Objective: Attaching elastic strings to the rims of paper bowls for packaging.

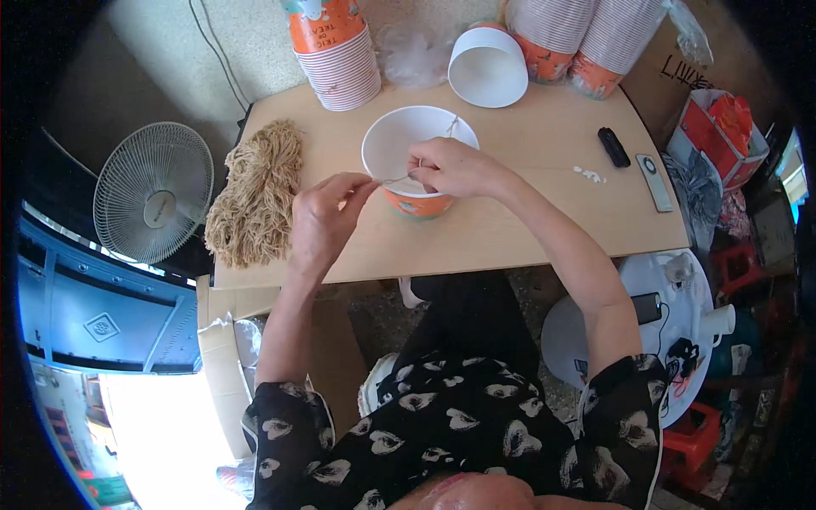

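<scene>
A bucket (380, 146), white inside and orange outside, stands upright near the middle of the table. Over its near rim, a thin beige cord (393, 180) runs between my two hands. My left hand (323, 217), left of the bucket, pinches one part of the cord between thumb and fingertips. With fingers closed, my right hand (450, 166) grips the cord just above the bucket's opening. A short cord end also shows at the far rim. Left of my left hand lies a thick bundle of beige cords (259, 191).
Along the table's back are stacked buckets (340, 72), a clear plastic bag (415, 51) and a tipped white bucket (489, 72). White bits (590, 174), a black object (613, 148) and a phone-like slab (654, 182) lie right. A fan (155, 191) stands left.
</scene>
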A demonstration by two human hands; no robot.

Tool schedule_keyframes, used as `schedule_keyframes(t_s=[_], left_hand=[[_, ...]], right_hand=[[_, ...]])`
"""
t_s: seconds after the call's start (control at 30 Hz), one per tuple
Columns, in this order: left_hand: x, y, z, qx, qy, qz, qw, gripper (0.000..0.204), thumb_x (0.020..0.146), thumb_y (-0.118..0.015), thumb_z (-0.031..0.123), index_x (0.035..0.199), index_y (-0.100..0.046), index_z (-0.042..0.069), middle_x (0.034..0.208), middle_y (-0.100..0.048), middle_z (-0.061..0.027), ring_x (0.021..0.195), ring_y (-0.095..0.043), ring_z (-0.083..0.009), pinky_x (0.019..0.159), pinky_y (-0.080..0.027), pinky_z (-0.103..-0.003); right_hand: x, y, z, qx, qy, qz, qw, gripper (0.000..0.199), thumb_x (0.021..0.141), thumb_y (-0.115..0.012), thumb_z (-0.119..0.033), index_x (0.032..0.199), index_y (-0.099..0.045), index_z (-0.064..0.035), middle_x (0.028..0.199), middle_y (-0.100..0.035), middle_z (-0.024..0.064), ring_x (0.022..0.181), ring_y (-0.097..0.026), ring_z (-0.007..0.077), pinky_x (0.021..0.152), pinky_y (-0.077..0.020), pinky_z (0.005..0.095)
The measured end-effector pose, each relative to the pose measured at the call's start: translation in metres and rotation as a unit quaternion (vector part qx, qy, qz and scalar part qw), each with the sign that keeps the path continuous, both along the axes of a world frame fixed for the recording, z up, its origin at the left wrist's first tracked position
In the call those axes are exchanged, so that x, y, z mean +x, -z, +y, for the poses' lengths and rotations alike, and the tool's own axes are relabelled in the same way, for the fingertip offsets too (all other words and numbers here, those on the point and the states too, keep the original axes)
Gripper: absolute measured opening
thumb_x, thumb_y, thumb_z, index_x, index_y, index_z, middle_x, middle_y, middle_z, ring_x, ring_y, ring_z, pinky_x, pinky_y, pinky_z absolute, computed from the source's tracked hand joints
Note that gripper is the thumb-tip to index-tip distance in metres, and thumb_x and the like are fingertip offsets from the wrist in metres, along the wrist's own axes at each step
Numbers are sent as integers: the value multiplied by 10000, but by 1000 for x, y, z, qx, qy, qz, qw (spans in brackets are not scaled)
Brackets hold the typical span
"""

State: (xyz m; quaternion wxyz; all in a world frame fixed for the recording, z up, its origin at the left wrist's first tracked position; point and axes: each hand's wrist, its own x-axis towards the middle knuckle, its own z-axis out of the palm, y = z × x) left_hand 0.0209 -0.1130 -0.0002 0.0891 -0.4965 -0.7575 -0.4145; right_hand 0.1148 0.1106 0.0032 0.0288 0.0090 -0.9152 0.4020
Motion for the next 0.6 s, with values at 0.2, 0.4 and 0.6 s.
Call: schedule_keyframes(t_s=[0.2, 0.4, 0.6], left_hand=[[-11, -14, 18, 84, 66, 81, 991, 83, 933, -676, 91, 931, -679, 8, 986, -725, -96, 861, -690, -214, 755, -547, -337], [-22, 5, 37, -22, 62, -61, 996, 196, 1035, -514, 180, 961, -507, -1, 853, -723, -167, 855, -717, -301, 723, -530, -416], [-10, 1, 37, 6, 34, -119, 992, 209, 1044, -510, 175, 1000, -565, -22, 720, -716, -152, 658, -718, -206, 598, -531, -306]], right_hand=[[-7, 6, 0, 49, -27, 17, 998, 122, 933, -549, -76, 925, -624, 21, 698, -624, 60, 631, -577, 136, 605, -468, 320], [-6, -1, -11, -86, 39, 41, 995, 91, 911, -601, -64, 895, -616, 25, 726, -635, 44, 665, -594, 119, 644, -483, 292], [4, 5, -23, -43, 119, 166, 978, 67, 893, -659, -61, 930, -661, -6, 822, -668, 68, 763, -643, 176, 684, -505, 325]])
